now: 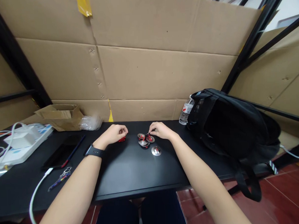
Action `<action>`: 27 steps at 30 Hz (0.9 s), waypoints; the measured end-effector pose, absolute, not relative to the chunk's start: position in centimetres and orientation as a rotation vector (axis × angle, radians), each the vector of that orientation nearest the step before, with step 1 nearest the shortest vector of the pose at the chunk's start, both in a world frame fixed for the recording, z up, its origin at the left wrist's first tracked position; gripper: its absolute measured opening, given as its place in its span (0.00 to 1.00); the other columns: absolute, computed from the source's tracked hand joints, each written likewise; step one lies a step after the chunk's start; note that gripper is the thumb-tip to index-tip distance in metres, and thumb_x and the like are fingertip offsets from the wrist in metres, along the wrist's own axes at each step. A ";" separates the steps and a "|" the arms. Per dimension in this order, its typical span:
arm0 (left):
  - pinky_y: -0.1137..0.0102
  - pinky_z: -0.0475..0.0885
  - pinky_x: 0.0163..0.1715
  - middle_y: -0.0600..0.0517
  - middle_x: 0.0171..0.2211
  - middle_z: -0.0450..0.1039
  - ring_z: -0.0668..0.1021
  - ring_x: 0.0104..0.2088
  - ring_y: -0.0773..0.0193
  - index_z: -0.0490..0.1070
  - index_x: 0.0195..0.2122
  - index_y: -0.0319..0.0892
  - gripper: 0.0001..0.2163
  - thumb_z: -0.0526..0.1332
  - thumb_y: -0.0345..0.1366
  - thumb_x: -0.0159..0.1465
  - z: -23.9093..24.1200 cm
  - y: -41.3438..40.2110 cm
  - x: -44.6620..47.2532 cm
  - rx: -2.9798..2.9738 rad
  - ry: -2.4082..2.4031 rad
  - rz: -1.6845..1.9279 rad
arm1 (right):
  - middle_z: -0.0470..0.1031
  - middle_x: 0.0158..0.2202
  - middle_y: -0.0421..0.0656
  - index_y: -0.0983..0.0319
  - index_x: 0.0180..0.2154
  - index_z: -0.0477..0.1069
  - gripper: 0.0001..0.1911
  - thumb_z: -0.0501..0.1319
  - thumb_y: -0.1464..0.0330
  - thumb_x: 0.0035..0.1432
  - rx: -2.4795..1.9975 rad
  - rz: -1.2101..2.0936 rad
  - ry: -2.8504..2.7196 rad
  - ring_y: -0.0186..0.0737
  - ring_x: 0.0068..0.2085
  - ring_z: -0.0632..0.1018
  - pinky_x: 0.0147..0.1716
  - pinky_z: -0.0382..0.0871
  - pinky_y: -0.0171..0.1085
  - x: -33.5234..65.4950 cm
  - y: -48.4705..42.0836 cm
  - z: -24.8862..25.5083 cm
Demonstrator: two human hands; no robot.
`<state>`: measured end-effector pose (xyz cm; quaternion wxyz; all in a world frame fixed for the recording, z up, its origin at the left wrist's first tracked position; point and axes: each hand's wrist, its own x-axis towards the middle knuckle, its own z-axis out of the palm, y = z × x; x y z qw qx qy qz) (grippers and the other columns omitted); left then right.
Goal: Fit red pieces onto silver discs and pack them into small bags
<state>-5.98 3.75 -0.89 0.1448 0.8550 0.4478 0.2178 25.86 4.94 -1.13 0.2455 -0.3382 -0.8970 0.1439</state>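
Small silver discs with red straps, like finger cymbals (143,140), lie in a cluster on the black table (132,172). One more silver disc (156,151) sits alone just in front of them. My right hand (161,130) is closed in a pinch on the strap of one disc at the cluster's right side. My left hand (115,133) is curled shut over a small red piece (121,139) on the table, left of the cluster. A dark watch (93,151) is on my left wrist.
A black backpack (229,128) fills the table's right end, with a water bottle (186,112) beside it. At the left lie a power strip (19,144), white cable (36,193), dark tablet (62,151), keys (61,177) and an open cardboard box (60,116). Cardboard panels stand behind.
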 end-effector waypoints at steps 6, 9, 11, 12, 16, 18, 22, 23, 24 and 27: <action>0.71 0.70 0.39 0.50 0.43 0.81 0.80 0.40 0.60 0.79 0.44 0.44 0.15 0.56 0.44 0.68 -0.6 1.9 -2.1 2.431 1.052 0.861 | 0.80 0.38 0.45 0.61 0.38 0.82 0.10 0.67 0.62 0.60 -0.739 0.741 -2.270 0.40 0.38 0.79 0.37 0.69 0.35 24.7 3.7 0.1; 0.73 0.69 0.33 0.51 0.38 0.81 0.79 0.35 0.63 0.79 0.45 0.43 0.14 0.60 0.44 0.67 -0.5 1.1 -0.6 2.313 0.964 0.859 | 0.81 0.37 0.45 0.62 0.38 0.82 0.12 0.69 0.59 0.57 -0.699 0.842 -2.207 0.40 0.37 0.79 0.38 0.70 0.36 23.9 3.0 0.5; 0.73 0.69 0.33 0.51 0.37 0.81 0.79 0.36 0.62 0.79 0.44 0.42 0.13 0.61 0.43 0.66 -0.6 0.9 -0.2 2.234 0.904 0.861 | 0.81 0.36 0.45 0.62 0.37 0.83 0.13 0.70 0.59 0.56 -0.694 0.875 -2.160 0.40 0.37 0.79 0.38 0.71 0.36 23.4 2.7 0.5; 0.73 0.70 0.35 0.50 0.37 0.81 0.79 0.36 0.62 0.79 0.44 0.41 0.13 0.61 0.43 0.66 -0.7 1.0 -0.3 2.195 0.883 0.857 | 0.81 0.36 0.45 0.62 0.37 0.83 0.13 0.70 0.58 0.56 -0.695 0.880 -2.136 0.40 0.37 0.80 0.38 0.71 0.36 23.2 2.6 0.6; 0.73 0.69 0.35 0.51 0.32 0.79 0.77 0.33 0.64 0.78 0.39 0.39 0.13 0.63 0.45 0.65 -0.9 1.5 -1.0 2.077 0.829 0.784 | 0.82 0.36 0.45 0.61 0.36 0.83 0.13 0.69 0.59 0.56 -0.701 0.867 -2.097 0.41 0.37 0.80 0.38 0.72 0.36 22.7 2.3 0.5; 0.74 0.67 0.33 0.53 0.30 0.77 0.74 0.30 0.66 0.77 0.37 0.38 0.14 0.62 0.45 0.65 -0.9 1.5 -1.2 2.076 0.777 0.709 | 0.82 0.36 0.45 0.61 0.37 0.83 0.13 0.70 0.59 0.55 -0.697 0.891 -2.125 0.41 0.37 0.80 0.39 0.72 0.36 22.5 2.2 0.4; 0.74 0.64 0.31 0.54 0.28 0.74 0.72 0.28 0.67 0.75 0.36 0.39 0.15 0.59 0.47 0.67 -0.7 1.4 -1.4 2.178 0.746 0.577 | 0.82 0.34 0.45 0.63 0.39 0.83 0.16 0.71 0.59 0.53 -0.720 1.132 -2.168 0.39 0.34 0.79 0.38 0.72 0.36 22.9 2.1 0.3; 0.74 0.64 0.31 0.54 0.28 0.74 0.72 0.28 0.67 0.75 0.36 0.39 0.15 0.58 0.47 0.67 -0.8 1.5 -1.6 2.228 0.773 0.563 | 0.82 0.34 0.45 0.64 0.40 0.83 0.17 0.71 0.59 0.53 -0.728 1.225 -2.182 0.38 0.33 0.79 0.36 0.72 0.35 23.1 2.1 0.3; 0.74 0.64 0.31 0.54 0.28 0.75 0.72 0.28 0.67 0.75 0.36 0.40 0.15 0.58 0.46 0.67 -0.8 1.6 -1.8 2.286 0.817 0.557 | 0.82 0.33 0.45 0.65 0.41 0.82 0.18 0.72 0.58 0.52 -0.733 1.314 -2.198 0.38 0.32 0.78 0.35 0.72 0.35 23.5 2.1 0.4; 0.74 0.65 0.31 0.52 0.29 0.77 0.75 0.29 0.65 0.76 0.35 0.42 0.13 0.59 0.45 0.66 -0.9 2.5 -3.1 2.432 1.039 0.607 | 0.82 0.34 0.46 0.66 0.40 0.82 0.20 0.73 0.59 0.50 -0.774 1.410 -2.168 0.37 0.31 0.78 0.34 0.71 0.35 24.9 2.6 0.9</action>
